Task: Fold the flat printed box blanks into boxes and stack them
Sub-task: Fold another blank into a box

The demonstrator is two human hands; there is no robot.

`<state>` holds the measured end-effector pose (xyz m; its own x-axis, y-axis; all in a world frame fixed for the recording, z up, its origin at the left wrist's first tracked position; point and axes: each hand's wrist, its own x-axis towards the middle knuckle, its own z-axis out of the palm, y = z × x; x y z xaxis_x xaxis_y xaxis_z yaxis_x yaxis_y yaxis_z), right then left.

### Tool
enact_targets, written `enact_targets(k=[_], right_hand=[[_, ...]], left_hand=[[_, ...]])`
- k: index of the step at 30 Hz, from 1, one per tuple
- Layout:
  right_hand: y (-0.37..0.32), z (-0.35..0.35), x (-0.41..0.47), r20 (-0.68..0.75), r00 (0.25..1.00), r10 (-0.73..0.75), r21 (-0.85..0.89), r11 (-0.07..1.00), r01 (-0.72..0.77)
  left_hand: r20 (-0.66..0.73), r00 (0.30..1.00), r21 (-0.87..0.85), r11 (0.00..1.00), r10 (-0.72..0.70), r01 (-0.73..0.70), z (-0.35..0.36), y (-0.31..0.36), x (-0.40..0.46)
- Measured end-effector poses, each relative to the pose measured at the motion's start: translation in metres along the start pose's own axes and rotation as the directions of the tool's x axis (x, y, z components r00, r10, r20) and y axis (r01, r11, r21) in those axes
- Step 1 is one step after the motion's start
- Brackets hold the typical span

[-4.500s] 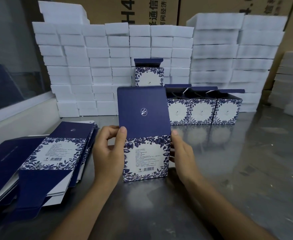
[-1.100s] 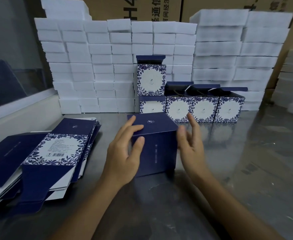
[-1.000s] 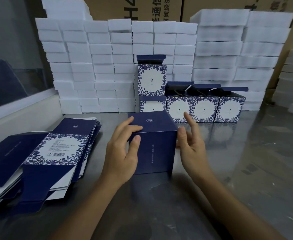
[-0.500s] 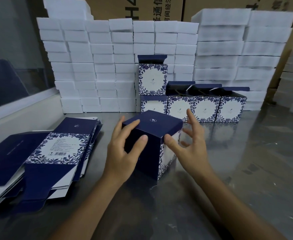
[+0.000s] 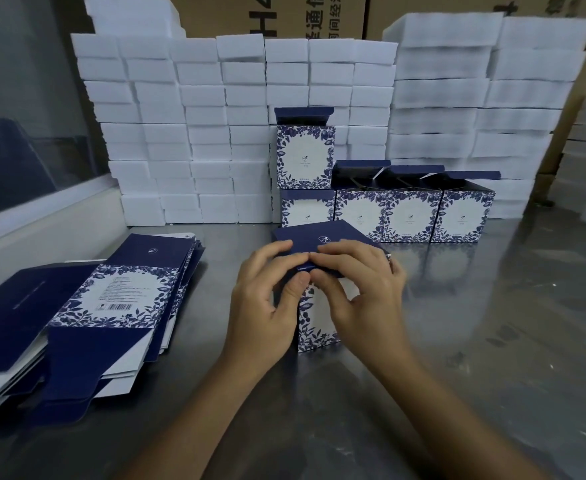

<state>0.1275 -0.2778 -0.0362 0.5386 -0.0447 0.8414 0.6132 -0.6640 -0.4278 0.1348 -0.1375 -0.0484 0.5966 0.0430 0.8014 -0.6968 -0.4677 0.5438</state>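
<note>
Here, folded box (image 5: 319,317) upright on the steel table (image 5: 457,341) – front mostly hidden, left hand (image 5: 267,299) and right hand (image 5: 360,292) pinching its navy lid (image 5: 322,239), fingers curled, flat blanks (image 5: 111,296) at left – stack cropped.

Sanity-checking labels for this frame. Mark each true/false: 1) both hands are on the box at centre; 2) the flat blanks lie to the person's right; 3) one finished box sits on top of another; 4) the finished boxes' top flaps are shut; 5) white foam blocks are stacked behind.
1) True: left hand and right hand grip the box at its navy lid.
2) False: the flat blanks lie to the left.
3) True: the upper box sits on the row of finished boxes.
4) False: their flaps stand open.
5) True: foam blocks stand behind.
</note>
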Motion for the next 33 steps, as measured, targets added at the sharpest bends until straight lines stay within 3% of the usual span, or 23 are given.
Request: enact_targets(k=[6, 12, 25, 33], right_hand=[[0.000, 0.001, 0.004, -0.043, 0.999, -0.011, -0.028, 1.000, 0.010], [0.003, 0.000, 0.004, -0.069, 0.997, -0.027, -0.115, 0.993, 0.018], [0.017, 0.002, 0.003, -0.086, 0.996, -0.019, 0.038, 0.999, 0.023], [0.024, -0.002, 0.006, -0.141, 0.985, 0.099, 0.145, 0.986, -0.078]], left_hand=[[-0.042, 0.992, 0.041, 0.992, 0.121, -0.119, 0.005, 0.002, 0.002], [-0.066, 0.992, 0.053, 0.993, 0.107, -0.103, 0.007, 0.003, 0.005], [-0.094, 0.994, 0.025, 0.998, 0.052, -0.050, 0.004, -0.004, 0.009], [-0.115, 0.993, 0.025, 0.999, 0.033, -0.030, -0.001, -0.005, 0.012]])
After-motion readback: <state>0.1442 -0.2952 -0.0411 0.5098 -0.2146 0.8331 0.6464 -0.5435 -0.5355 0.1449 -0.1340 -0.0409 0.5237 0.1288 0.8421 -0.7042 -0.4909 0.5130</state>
